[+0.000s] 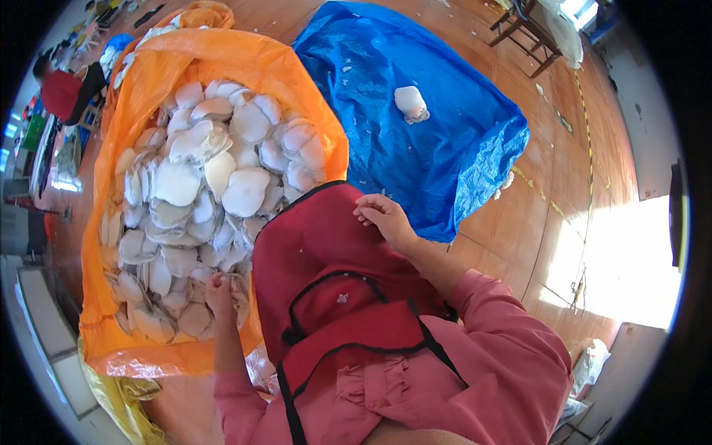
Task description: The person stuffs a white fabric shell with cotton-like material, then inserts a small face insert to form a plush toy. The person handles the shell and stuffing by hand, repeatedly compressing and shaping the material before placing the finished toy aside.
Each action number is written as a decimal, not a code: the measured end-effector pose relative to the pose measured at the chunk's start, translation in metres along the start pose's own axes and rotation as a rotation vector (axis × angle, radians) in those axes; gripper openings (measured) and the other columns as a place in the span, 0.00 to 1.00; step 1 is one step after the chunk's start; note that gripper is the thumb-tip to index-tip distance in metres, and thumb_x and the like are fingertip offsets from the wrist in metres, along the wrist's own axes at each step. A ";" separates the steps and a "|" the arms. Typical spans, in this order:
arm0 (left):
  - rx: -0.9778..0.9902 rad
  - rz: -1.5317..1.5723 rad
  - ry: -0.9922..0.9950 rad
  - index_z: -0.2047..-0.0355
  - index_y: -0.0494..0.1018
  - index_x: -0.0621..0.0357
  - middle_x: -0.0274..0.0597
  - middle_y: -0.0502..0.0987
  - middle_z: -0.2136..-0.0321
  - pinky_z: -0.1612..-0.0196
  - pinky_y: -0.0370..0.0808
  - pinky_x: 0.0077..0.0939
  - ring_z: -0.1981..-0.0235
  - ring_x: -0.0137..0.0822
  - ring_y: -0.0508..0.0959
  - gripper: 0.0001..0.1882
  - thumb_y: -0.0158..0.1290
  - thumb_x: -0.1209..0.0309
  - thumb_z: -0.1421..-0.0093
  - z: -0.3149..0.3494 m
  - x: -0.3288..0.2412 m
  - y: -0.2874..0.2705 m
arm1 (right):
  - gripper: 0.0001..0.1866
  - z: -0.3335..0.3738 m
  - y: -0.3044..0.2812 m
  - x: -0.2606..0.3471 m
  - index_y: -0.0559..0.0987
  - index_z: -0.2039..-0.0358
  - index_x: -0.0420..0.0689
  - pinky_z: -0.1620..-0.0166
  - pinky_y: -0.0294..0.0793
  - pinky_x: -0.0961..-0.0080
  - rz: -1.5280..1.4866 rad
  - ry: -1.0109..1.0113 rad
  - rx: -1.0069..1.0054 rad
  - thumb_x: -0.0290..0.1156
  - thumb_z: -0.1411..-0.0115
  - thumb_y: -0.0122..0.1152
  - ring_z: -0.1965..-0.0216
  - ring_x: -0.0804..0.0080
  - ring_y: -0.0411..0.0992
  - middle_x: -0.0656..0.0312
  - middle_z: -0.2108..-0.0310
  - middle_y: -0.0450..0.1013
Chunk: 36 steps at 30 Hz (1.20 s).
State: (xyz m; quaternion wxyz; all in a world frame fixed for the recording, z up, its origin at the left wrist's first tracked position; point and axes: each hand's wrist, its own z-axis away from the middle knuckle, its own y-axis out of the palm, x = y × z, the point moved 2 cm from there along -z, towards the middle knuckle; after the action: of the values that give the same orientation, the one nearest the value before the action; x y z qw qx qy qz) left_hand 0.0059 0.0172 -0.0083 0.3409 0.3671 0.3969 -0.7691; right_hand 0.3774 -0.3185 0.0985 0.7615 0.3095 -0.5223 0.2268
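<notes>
A large heap of flat, rounded white-grey pieces [178, 183] with lobed edges fills an open orange sack [95, 259] to my left. My left hand [219, 294] is down at the near right side of the heap, its fingers closed among the pieces. Whether it grips one is hidden. Over the dark red apron [319, 230] on my lap, my right hand [387, 220] is held with thumb and fingers drawn together. Anything between those fingertips is too small to make out. Beyond it, a small white stack of similar pieces [410, 103] lies on a blue plastic sheet [452, 141].
A wooden chair [525, 33] stands on the tiled floor [512, 245] at the far right. At the far left another person [65, 93] in red sits near scattered goods. A yellow bag [122, 397] lies near left, and a clear plastic bag [589, 367] near right.
</notes>
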 end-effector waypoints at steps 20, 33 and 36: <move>0.004 0.002 -0.190 0.53 0.75 0.61 0.44 0.82 0.67 0.68 0.77 0.29 0.72 0.35 0.80 0.22 0.61 0.64 0.47 -0.108 -0.029 0.124 | 0.06 0.009 0.062 -0.004 0.77 0.60 0.39 0.67 0.71 0.85 0.405 -0.132 0.002 0.20 0.37 0.54 0.70 0.82 0.70 0.63 0.66 0.76; -0.114 0.058 -0.378 0.51 0.73 0.66 0.54 0.77 0.54 0.51 0.73 0.39 0.51 0.49 0.77 0.30 0.62 0.56 0.48 -0.169 -0.021 0.162 | 0.07 0.000 0.062 -0.004 0.77 0.60 0.41 0.69 0.69 0.86 0.351 -0.152 0.031 0.20 0.36 0.52 0.72 0.84 0.68 0.64 0.65 0.75; -0.130 0.265 -0.237 0.53 0.71 0.65 0.51 0.77 0.58 0.55 0.75 0.38 0.56 0.46 0.77 0.25 0.63 0.64 0.48 -0.119 -0.111 0.180 | 0.07 0.007 0.057 -0.005 0.77 0.60 0.40 0.69 0.69 0.86 0.343 -0.148 -0.046 0.20 0.37 0.53 0.71 0.83 0.69 0.65 0.66 0.76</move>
State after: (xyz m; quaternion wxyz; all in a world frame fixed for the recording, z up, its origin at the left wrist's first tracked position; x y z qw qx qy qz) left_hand 0.2423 0.0639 -0.0300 0.5067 0.3003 0.3511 -0.7279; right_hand 0.3328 -0.2833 0.1089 0.6783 0.2143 -0.6269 0.3178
